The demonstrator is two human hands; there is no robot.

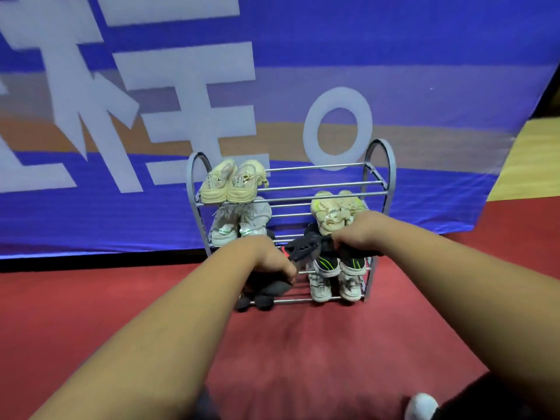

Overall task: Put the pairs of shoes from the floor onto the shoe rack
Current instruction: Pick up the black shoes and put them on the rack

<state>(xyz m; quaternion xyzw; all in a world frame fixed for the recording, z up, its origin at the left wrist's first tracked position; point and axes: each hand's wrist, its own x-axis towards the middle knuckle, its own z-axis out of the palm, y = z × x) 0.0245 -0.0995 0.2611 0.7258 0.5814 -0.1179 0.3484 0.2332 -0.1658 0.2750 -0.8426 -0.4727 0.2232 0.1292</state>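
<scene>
A grey metal shoe rack (382,165) stands on the red floor against a blue banner. Cream shoes (231,183) sit on its top tier at the left, grey-white shoes (239,222) below them. Another cream pair (328,212) rests on the second tier at the right, and white shoes with green and black (335,278) fill the bottom right. My left hand (266,257) grips a black shoe (303,248) in front of the rack's middle. My right hand (357,231) holds a second black shoe (359,250), mostly hidden under it. Dark shoes (260,295) lie at the bottom left.
The blue banner (424,71) with large white characters hangs right behind the rack. Red carpet (303,344) stretches in front. A wooden floor patch (530,165) shows at the right. My white-toed foot (421,406) is at the lower right.
</scene>
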